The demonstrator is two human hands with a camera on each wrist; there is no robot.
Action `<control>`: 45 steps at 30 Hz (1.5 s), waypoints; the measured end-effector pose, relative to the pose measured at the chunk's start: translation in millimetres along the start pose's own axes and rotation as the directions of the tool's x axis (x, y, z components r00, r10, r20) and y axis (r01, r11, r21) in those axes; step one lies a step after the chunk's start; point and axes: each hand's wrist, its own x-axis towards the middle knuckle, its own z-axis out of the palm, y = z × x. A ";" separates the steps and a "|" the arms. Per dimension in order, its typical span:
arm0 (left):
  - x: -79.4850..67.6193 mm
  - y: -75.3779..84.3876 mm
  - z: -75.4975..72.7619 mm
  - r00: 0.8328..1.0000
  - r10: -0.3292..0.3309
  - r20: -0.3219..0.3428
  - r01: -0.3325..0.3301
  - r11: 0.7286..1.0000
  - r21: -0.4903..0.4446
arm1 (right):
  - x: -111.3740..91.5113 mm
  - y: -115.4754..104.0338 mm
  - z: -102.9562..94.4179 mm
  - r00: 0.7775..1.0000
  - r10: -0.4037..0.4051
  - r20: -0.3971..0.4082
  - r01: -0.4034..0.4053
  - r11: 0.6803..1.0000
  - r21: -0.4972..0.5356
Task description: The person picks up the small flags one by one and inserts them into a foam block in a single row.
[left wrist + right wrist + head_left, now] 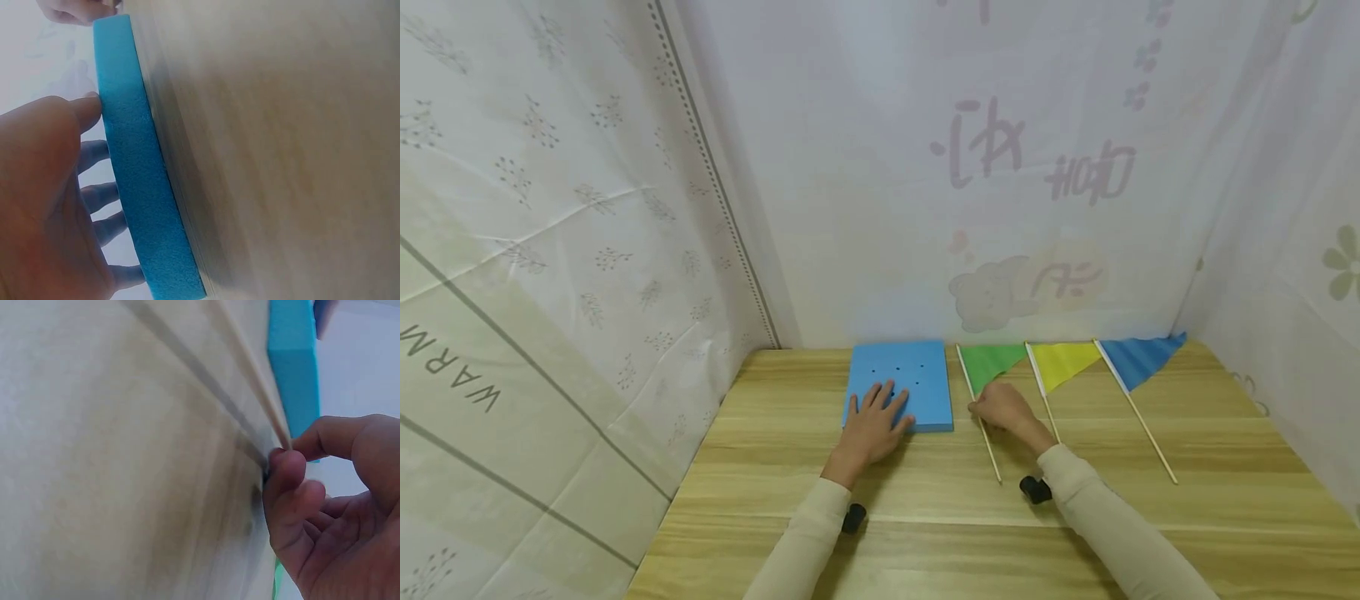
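A blue foam block with several small holes in its top lies on the wooden table. My left hand rests on it with fingers spread; in the left wrist view its thumb and fingertips meet the block's upper edge. To the right of the block, my right hand pinches the thin wooden stick of the green flag between thumb and fingers. That stick casts a shadow on the table in the right wrist view. The yellow flag lies just right of this hand, its stick partly hidden behind the wrist.
A blue flag on its stick lies farther right on the table. Printed fabric curtains stand at the back and both sides of the table.
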 end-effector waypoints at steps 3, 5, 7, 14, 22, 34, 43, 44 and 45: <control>-0.6 0.4 -0.5 1.000 -0.001 0.001 0.001 1.000 -0.003 | -0.9 1.2 -3.8 1.000 0.002 0.022 -0.003 0.998 0.062; -1.2 0.7 -0.8 1.000 0.000 -0.002 0.000 1.000 -0.007 | -2.0 1.2 -5.3 0.999 0.016 0.029 -0.019 0.995 0.095; -1.5 0.8 -0.2 1.000 0.004 -0.006 -0.004 1.000 -0.011 | -3.3 1.1 -5.8 0.999 0.030 0.028 -0.033 0.992 0.118; -1.9 1.0 0.5 1.000 0.003 -0.008 -0.003 1.000 -0.024 | -7.9 -0.6 -7.3 0.999 0.034 0.024 -0.038 0.986 0.164; -2.4 1.4 -0.2 1.000 0.000 0.001 0.000 0.999 -0.035 | -10.0 -3.9 -13.0 0.999 0.039 0.035 -0.046 0.968 0.247; -1.8 2.2 -1.1 1.000 -0.003 0.011 0.003 0.997 -0.075 | -8.1 -12.0 -23.0 1.000 0.011 0.001 -0.010 0.937 0.348; -1.0 2.6 -2.8 1.000 -0.006 0.025 0.008 0.995 -0.094 | -8.8 -18.6 -26.5 1.000 0.020 -0.018 -0.011 0.921 0.390; -1.3 2.9 -3.4 1.000 -0.007 0.026 0.009 0.995 -0.098 | -8.5 -19.6 -27.0 1.000 0.013 -0.028 -0.001 0.920 0.391; -1.6 3.3 -4.0 1.000 -0.007 0.028 0.010 0.995 -0.102 | -8.3 -20.6 -27.6 0.999 0.006 -0.038 0.009 0.921 0.390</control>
